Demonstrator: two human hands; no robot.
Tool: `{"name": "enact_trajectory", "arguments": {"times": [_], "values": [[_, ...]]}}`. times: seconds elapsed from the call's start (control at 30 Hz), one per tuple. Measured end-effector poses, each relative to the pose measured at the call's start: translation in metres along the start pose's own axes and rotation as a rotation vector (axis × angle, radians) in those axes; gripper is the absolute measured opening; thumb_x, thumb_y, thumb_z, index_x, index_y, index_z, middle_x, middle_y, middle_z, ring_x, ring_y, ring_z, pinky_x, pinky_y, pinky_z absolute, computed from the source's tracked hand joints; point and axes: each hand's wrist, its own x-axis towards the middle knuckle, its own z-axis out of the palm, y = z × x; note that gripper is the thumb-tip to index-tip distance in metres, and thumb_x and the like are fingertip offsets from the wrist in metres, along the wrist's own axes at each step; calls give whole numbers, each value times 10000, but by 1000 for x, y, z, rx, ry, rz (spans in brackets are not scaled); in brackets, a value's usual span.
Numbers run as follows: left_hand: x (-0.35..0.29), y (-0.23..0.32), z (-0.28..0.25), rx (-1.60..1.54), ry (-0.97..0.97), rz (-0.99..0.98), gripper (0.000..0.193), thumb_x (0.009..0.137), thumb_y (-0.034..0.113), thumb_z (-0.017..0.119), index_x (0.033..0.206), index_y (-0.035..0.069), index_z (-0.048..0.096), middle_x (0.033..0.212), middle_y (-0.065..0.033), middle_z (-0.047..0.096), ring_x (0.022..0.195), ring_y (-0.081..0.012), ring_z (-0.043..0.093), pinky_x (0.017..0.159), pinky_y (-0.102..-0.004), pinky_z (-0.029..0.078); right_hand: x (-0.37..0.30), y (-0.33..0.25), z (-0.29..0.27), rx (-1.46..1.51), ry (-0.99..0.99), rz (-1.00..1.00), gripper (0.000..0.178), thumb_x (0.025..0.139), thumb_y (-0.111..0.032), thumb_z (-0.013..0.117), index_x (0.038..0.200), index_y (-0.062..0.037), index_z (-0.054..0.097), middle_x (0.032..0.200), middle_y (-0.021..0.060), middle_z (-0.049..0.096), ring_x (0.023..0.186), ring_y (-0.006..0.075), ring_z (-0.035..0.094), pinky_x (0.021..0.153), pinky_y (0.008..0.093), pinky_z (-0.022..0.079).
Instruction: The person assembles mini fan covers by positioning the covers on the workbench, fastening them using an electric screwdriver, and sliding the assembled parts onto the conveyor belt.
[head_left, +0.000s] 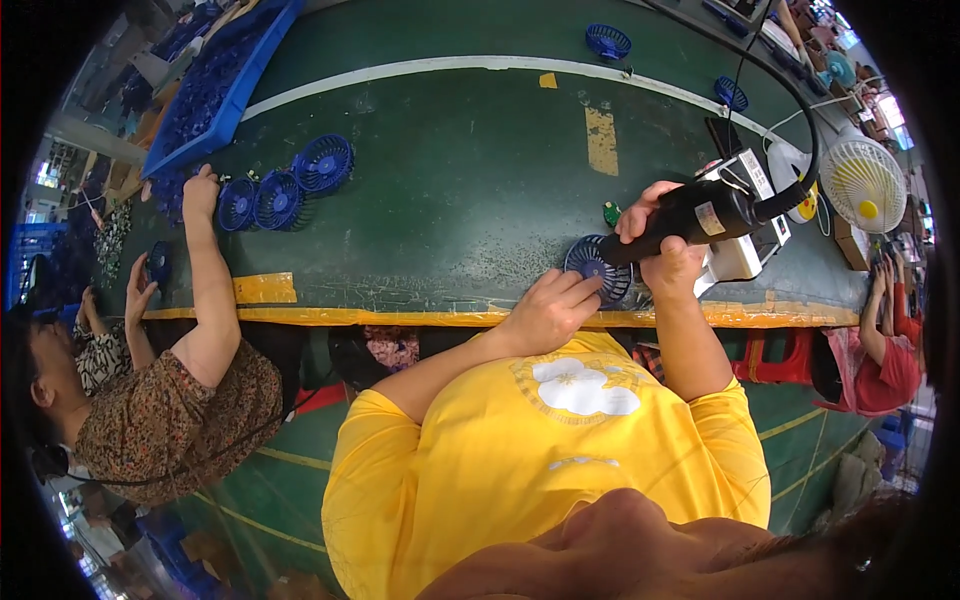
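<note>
My right hand [672,262] is wrapped round a thick black cylindrical hand tool [690,218] with a heavy black cable at its rear end. The front end of the tool points down to the left, over a round blue fan grille [585,257] near the front edge of the table. With bent fingers, my left hand [553,308] grips the near rim of this grille. Whether the tool's tip touches the grille is hard to see. Just beyond lies a small green circuit board [611,212]. A white device [738,258] stands right behind the tool.
Three blue fan grilles [278,200] lie to the left, near a blue bin [215,120] full of blue parts. A co-worker [180,400] sits there, reaching toward the bin. More grilles [608,41] lie at the back. A white fan [866,182] stands at the right.
</note>
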Motion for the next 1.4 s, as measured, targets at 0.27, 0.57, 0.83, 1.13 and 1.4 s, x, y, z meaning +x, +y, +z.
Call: {"name": "enact_trajectory", "arguments": {"times": [0.27, 0.57, 0.83, 1.13, 1.4], "values": [[0, -2, 0, 4, 1, 16, 245, 888, 81, 793, 1124, 20, 820, 1374, -130, 798, 1138, -302, 725, 933, -454, 561, -1, 0, 8, -7, -22, 18, 873, 875, -493, 1050, 1423, 41, 629, 931, 118, 736, 864, 238, 736, 838, 395, 607], [0, -6, 1, 5, 1, 34, 236, 894, 92, 794, 1117, 23, 825, 1366, -123, 807, 1114, -289, 732, 912, -444, 564, 1, 8, 6, -73, -54, 79, 904, 858, -564, 1043, 1410, 16, 623, 929, 98, 717, 839, 223, 710, 820, 396, 587], [0, -10, 1, 4, -1, 36, 246, 890, 90, 793, 1125, 24, 823, 1376, -125, 806, 1116, -287, 730, 915, -441, 561, 4, 10, 8, -34, -57, 53, 873, 864, -486, 1060, 1411, 52, 644, 931, 112, 750, 847, 222, 736, 808, 373, 609], [-10, -18, 6, 20, 2, 52, 231, 894, 82, 790, 1116, 25, 815, 1375, -147, 806, 1107, -293, 750, 947, -451, 583, 4, 23, 16, -14, -147, 138, 751, 827, -393, 1101, 1282, 10, 660, 933, 75, 724, 856, 180, 690, 748, 333, 548], [-14, -39, -20, 132, 31, 68, 205, 902, 71, 787, 1101, 26, 804, 1366, -179, 809, 1093, -302, 783, 995, -466, 620, -9, 3, 5, -57, 4, 34, 937, 913, -534, 1002, 1534, 33, 588, 933, 69, 704, 845, 215, 712, 797, 390, 591]]}}
